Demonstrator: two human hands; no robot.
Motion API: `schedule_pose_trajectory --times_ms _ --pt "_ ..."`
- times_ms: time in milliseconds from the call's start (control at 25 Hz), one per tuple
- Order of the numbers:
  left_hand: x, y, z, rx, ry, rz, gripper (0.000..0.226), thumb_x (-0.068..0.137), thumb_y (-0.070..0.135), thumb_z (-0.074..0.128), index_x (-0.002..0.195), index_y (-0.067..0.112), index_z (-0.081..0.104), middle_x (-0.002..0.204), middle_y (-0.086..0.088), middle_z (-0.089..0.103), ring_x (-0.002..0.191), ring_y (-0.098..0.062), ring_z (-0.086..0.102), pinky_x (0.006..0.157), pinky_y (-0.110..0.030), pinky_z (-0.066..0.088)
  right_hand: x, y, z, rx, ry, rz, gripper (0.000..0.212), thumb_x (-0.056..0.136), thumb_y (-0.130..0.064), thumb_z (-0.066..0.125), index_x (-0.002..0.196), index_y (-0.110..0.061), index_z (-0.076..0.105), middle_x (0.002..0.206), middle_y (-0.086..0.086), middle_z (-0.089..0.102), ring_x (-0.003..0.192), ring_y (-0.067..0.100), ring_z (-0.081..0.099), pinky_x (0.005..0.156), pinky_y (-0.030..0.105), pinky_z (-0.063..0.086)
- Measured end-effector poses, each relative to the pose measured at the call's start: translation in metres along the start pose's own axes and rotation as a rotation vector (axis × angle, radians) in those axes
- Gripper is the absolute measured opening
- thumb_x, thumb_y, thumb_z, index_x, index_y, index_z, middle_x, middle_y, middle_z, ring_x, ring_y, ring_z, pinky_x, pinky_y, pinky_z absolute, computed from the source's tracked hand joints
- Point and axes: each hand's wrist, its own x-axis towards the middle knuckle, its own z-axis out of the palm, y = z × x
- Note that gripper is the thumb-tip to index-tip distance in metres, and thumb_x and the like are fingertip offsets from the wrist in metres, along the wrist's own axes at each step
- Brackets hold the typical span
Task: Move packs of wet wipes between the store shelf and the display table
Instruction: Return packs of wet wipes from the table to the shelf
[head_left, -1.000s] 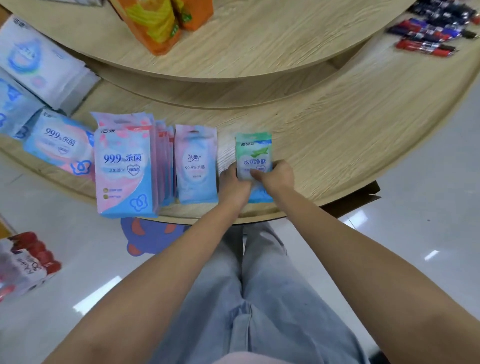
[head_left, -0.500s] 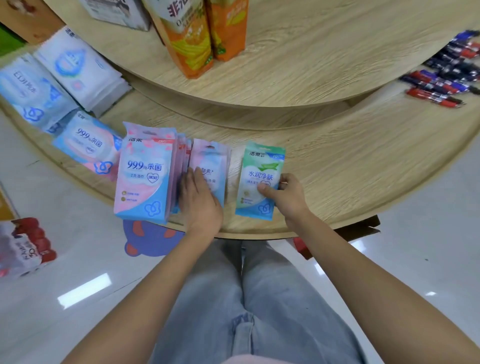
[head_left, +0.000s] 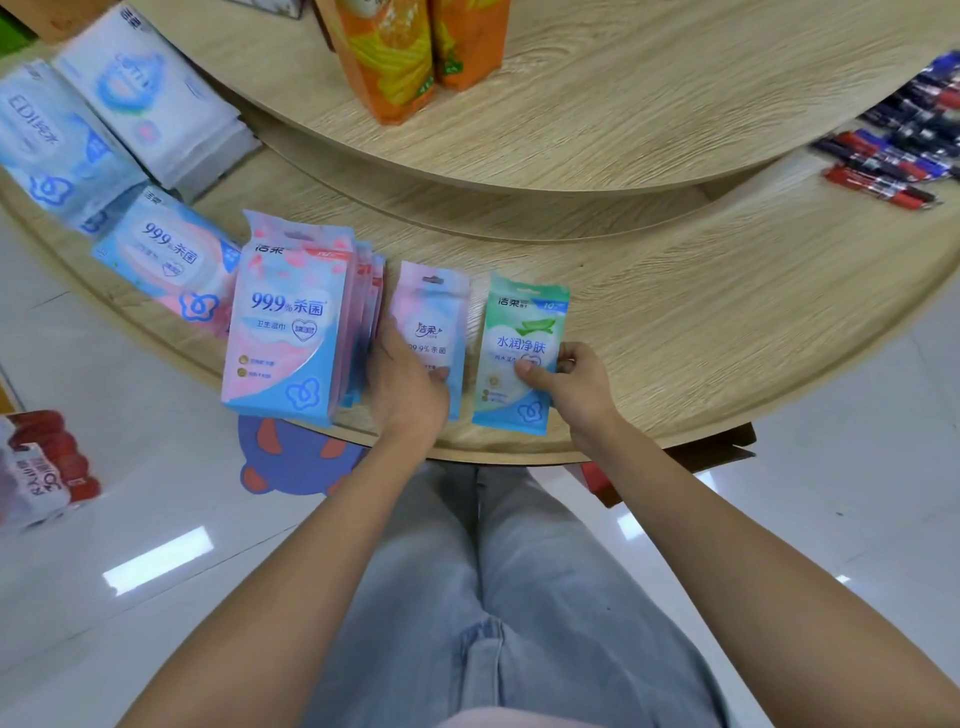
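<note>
Green wipes pack (head_left: 521, 358), centre of frame near wooden display table (head_left: 727, 322) edge, pinched at its right side by right hand (head_left: 577, 387); just left, pink-blue pack (head_left: 430, 322) gripped by left hand (head_left: 408, 387), thumb across front.

Pale wood-grain tabletop (head_left: 727, 322), matt and smooth. At 12 o'clock, the green pack (head_left: 524, 332) and pink pack (head_left: 431, 312) are smooth plastic film with a soft sheen. White floor (head_left: 156, 519) at 8 o'clock, glossy. Faded denim trousers (head_left: 519, 623), cloth.
</note>
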Motion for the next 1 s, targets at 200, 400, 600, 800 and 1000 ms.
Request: schedule_pose_trajectory --times_ms 200,400,600,800,1000 --pt "-0.001 0.006 -0.007 0.119 -0.092 -0.076 0.075 0.071 0.024 0.080 0.128 0.001 0.038 0.127 -0.020 0.046 0.118 -0.035 0.045 0.096 -0.039 0.037 -0.003 0.002 0.001 0.016 -0.009 -0.008 0.042 0.075 -0.007 0.077 0.108 0.000 0.051 0.111 0.020 0.065 0.080 0.016 0.066 0.061 0.023 0.059" --pt "-0.009 0.006 -0.002 0.162 -0.107 -0.065 0.069 0.069 0.028 0.080 0.123 0.007 0.042 0.121 -0.016 0.058 0.113 -0.036 0.053 0.091 -0.041 0.043 -0.004 0.007 -0.001 0.012 0.022 0.010 0.046 0.075 -0.005 0.077 0.111 0.002 0.050 0.112 0.020 0.063 0.076 0.011 0.062 0.054 0.017 0.056" --pt "-0.007 0.003 -0.006 0.215 -0.175 -0.036 0.046 0.079 0.037 0.070 0.107 0.007 0.049 0.111 -0.015 0.059 0.104 -0.035 0.056 0.085 -0.040 0.044 -0.006 0.006 -0.009 0.025 0.018 0.004 0.043 0.074 -0.005 0.077 0.108 0.000 0.052 0.112 0.020 0.064 0.085 0.020 0.066 0.065 0.025 0.058" --pt "-0.023 0.006 -0.028 -0.056 -0.241 0.003 0.032 0.081 0.027 0.071 0.086 0.006 0.046 0.081 -0.010 0.053 0.074 -0.027 0.050 0.059 -0.036 0.035 -0.027 -0.002 -0.036 0.162 -0.060 0.032 0.036 0.079 -0.005 0.073 0.110 0.004 0.058 0.110 0.017 0.068 0.095 0.027 0.069 0.071 0.030 0.060" --pt "-0.040 0.044 -0.049 -0.473 -0.464 0.009 0.027 0.084 0.012 0.068 0.108 0.005 0.056 0.102 -0.005 0.066 0.089 -0.018 0.064 0.080 -0.029 0.051 -0.069 0.000 -0.074 0.344 0.024 -0.010 0.023 0.080 -0.009 0.072 0.101 -0.005 0.063 0.105 0.011 0.071 0.090 0.023 0.071 0.074 0.035 0.060"
